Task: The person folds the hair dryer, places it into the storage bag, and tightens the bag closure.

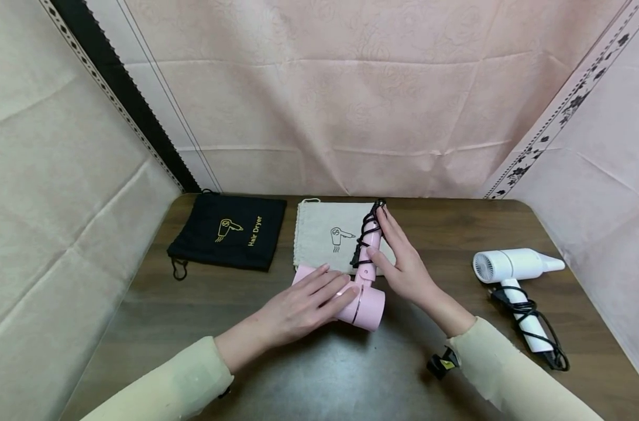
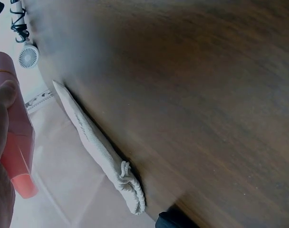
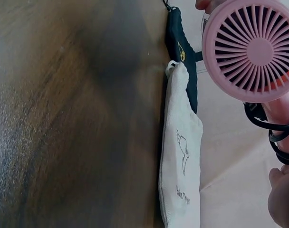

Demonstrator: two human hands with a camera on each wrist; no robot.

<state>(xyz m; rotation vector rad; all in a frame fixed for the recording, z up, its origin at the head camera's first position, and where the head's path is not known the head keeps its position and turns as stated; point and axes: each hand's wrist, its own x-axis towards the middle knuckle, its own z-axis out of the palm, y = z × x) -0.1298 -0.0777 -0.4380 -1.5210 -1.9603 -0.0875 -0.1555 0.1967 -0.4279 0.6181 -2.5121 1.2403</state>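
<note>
A pink hair dryer (image 1: 369,310), its handle wound with a black cord (image 1: 369,225), is raised above the table in front of a light grey drawstring bag (image 1: 319,248). My left hand (image 1: 298,307) lies across the barrel and grips it; the thumb (image 2: 5,92) presses on the barrel in the left wrist view. Along the handle's right side, my right hand (image 1: 406,260) touches the corded handle with fingers nearly straight. The right wrist view shows the dryer's round slatted grille (image 3: 259,51) close up. Parts of the barrel are hidden under my left hand.
A black drawstring bag (image 1: 230,234) printed "Hair Dryer" lies at the back left. A white hair dryer (image 1: 511,264) with a wrapped black cord rests at the right of the wooden table (image 1: 193,327). Fabric walls (image 1: 340,117) stand behind and at both sides.
</note>
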